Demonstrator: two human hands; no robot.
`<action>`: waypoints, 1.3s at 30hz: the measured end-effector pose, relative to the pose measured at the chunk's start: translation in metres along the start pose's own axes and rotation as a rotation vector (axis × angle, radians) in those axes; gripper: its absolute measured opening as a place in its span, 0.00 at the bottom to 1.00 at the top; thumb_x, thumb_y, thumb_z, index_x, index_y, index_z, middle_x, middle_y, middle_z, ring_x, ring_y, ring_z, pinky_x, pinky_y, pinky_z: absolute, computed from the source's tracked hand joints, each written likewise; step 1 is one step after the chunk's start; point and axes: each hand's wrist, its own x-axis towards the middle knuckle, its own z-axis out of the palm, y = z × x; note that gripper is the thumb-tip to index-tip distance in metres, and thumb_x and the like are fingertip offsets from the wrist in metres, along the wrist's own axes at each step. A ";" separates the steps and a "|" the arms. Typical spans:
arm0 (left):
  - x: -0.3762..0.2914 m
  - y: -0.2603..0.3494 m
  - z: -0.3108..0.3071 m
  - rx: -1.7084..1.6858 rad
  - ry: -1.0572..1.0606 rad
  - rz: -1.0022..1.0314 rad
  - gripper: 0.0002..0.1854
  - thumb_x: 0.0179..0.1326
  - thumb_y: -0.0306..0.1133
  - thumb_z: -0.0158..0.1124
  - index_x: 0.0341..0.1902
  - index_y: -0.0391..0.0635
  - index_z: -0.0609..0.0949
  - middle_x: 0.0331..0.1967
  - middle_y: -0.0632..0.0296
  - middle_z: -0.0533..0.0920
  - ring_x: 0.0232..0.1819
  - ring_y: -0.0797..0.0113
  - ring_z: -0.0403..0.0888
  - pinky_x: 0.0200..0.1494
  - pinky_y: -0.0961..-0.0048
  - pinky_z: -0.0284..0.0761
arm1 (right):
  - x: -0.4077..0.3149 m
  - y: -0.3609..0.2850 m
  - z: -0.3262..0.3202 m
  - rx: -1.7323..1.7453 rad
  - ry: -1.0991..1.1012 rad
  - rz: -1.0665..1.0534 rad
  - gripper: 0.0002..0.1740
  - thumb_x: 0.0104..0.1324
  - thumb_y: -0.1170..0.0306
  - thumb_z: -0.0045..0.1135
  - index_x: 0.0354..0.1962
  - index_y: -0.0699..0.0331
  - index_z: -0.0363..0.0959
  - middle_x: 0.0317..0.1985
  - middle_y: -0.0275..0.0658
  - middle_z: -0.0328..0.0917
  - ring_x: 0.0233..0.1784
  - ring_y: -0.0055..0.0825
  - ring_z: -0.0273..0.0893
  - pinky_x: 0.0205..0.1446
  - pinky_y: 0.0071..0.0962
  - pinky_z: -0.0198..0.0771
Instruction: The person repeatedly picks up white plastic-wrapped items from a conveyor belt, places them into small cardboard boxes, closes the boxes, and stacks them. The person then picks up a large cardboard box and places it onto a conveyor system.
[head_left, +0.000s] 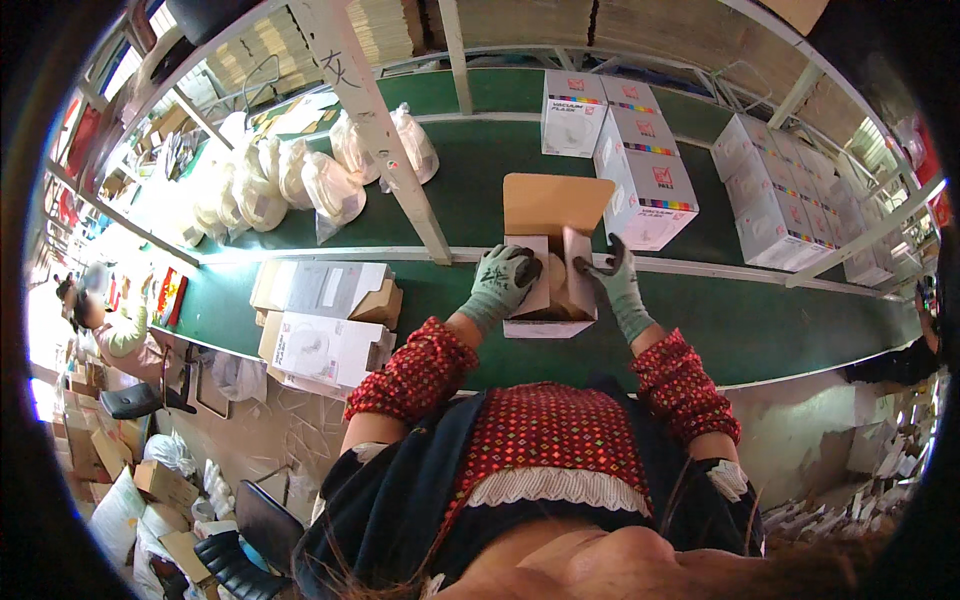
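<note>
An open cardboard carton (550, 328) stands before me on the green work surface, its brown-lined lid flap (557, 202) raised at the far side. Inside sits a pale rounded object (557, 271), mostly hidden by the side flaps. My left hand (501, 279), in a grey-green glove with dark fingertips, grips the carton's left side flap. At the right side flap (577, 262), which stands up, my right hand (619, 289) wears a matching glove; its thumb is against the flap and its fingers are spread apart.
Flattened printed cartons (322, 349) lie to the left. Several bagged pale rounded items (334, 187) stand behind them. Closed cartons (649, 180) form rows at the back right, with more (780, 202) farther right. A white metal post (397, 157) rises at the bench. Another person (124, 330) sits far left.
</note>
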 end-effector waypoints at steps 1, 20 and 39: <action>0.003 0.001 0.002 0.015 -0.001 -0.073 0.29 0.58 0.47 0.69 0.62 0.50 0.79 0.68 0.49 0.71 0.69 0.42 0.66 0.68 0.49 0.64 | -0.003 0.001 0.010 0.033 -0.033 0.044 0.59 0.45 0.52 0.85 0.67 0.69 0.61 0.61 0.53 0.67 0.63 0.42 0.71 0.65 0.37 0.71; -0.059 -0.014 -0.003 -0.237 0.182 0.348 0.51 0.42 0.46 0.84 0.69 0.41 0.68 0.67 0.43 0.69 0.70 0.41 0.67 0.71 0.50 0.67 | -0.055 -0.041 -0.018 -0.291 -0.132 -0.531 0.59 0.45 0.61 0.81 0.70 0.68 0.56 0.70 0.57 0.57 0.74 0.53 0.58 0.76 0.47 0.61; -0.078 0.017 -0.011 0.274 -0.023 0.129 0.37 0.62 0.46 0.66 0.75 0.55 0.68 0.77 0.47 0.60 0.78 0.36 0.50 0.74 0.38 0.52 | -0.080 -0.096 -0.047 -0.798 -0.605 -0.470 0.46 0.63 0.61 0.64 0.76 0.50 0.54 0.79 0.55 0.41 0.81 0.60 0.43 0.79 0.58 0.46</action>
